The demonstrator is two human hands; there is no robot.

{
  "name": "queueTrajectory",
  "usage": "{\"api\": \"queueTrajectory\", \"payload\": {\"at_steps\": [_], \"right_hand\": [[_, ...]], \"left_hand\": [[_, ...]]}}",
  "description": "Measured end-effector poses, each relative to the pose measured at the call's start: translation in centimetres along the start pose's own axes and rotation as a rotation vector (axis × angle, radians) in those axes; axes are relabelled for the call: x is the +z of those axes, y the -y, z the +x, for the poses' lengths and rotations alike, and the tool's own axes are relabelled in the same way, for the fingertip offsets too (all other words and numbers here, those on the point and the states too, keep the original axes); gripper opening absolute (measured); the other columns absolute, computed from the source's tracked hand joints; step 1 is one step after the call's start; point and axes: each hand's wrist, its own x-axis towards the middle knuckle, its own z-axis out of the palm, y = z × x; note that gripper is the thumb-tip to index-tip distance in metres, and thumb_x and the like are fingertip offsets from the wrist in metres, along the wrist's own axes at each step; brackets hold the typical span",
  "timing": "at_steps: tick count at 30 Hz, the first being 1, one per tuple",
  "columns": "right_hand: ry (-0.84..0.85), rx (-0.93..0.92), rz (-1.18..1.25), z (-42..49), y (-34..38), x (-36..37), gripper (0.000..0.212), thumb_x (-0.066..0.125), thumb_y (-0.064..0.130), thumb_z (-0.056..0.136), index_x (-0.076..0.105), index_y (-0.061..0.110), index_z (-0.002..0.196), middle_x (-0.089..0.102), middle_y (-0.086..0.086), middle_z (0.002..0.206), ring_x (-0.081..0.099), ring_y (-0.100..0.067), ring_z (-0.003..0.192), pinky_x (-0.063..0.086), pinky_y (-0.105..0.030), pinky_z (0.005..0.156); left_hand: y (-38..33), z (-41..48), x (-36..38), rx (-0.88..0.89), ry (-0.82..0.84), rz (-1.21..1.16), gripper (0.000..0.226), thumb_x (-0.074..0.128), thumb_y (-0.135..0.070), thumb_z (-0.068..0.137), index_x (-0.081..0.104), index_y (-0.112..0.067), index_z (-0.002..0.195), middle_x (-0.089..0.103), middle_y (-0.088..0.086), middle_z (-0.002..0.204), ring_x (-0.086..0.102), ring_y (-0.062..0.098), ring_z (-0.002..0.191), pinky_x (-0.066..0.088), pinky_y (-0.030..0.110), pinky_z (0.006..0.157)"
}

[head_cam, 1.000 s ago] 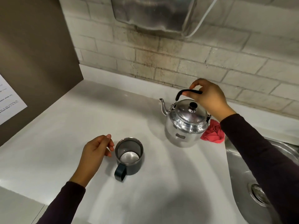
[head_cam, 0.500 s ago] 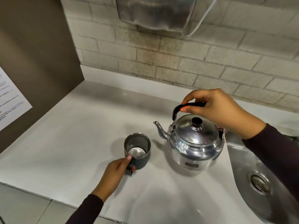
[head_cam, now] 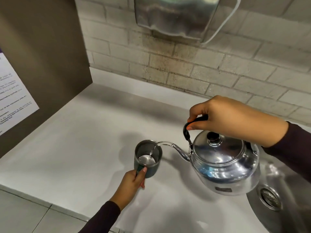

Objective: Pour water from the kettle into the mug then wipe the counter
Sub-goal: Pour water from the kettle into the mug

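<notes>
A shiny steel kettle (head_cam: 223, 167) with a black knob hangs tilted above the white counter (head_cam: 80, 148), its spout pointing left. My right hand (head_cam: 235, 120) grips its black handle from above. A thin stream of water (head_cam: 161, 143) arcs from the spout into a dark mug (head_cam: 148, 158) with a steel inside, which stands on the counter. My left hand (head_cam: 131, 184) holds the mug's handle at its near side. A little water lies in the mug's bottom. The red cloth is hidden from view.
A steel sink (head_cam: 282, 207) with a round drain lies at the right, partly under the kettle. A brown panel (head_cam: 42, 56) with a printed sheet stands at the left. A metal wall unit (head_cam: 176, 15) with a white cable hangs on the brick wall.
The kettle has been lifted off the counter, carried toward the mug and tilted; water now runs into the mug. My left hand has closed on the mug's handle. The red cloth has dropped out of sight.
</notes>
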Motion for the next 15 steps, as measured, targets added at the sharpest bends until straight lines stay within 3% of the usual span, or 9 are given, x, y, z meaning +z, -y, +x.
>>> {"api": "queueTrajectory", "payload": {"at_steps": [7,10,15], "right_hand": [[0.035,-0.016,-0.09,0.1,0.2,-0.43,0.021,0.064,0.056,0.072,0.064,0.037,0.082,0.058,0.011,0.057,0.055,-0.003,0.061,0.036,-0.022,0.045],[0.054,-0.016,-0.084,-0.02,0.21,-0.5,0.021,0.064,0.056,0.072,0.063,0.038,0.082,0.056,0.014,0.057,0.046,0.015,0.083,0.032,-0.021,0.045],[0.095,0.01,-0.079,-0.43,0.17,-0.65,0.02,0.065,0.055,0.072,0.063,0.039,0.083,0.051,0.016,0.055,0.041,0.026,0.075,0.029,-0.022,0.045]], "left_hand": [[0.32,0.09,0.07,0.019,0.001,-0.013,0.052,0.042,-0.053,0.085,0.05,-0.028,0.04,0.056,-0.006,0.044,0.052,0.001,0.048,0.042,0.021,0.065],[0.36,0.15,0.1,0.024,-0.001,-0.01,0.052,0.042,-0.053,0.084,0.049,-0.028,0.04,0.056,-0.006,0.043,0.051,0.001,0.047,0.042,0.023,0.065],[0.28,0.12,0.09,0.021,0.002,-0.013,0.051,0.042,-0.055,0.082,0.048,-0.027,0.04,0.055,-0.006,0.043,0.049,0.001,0.046,0.04,0.022,0.063]]}}
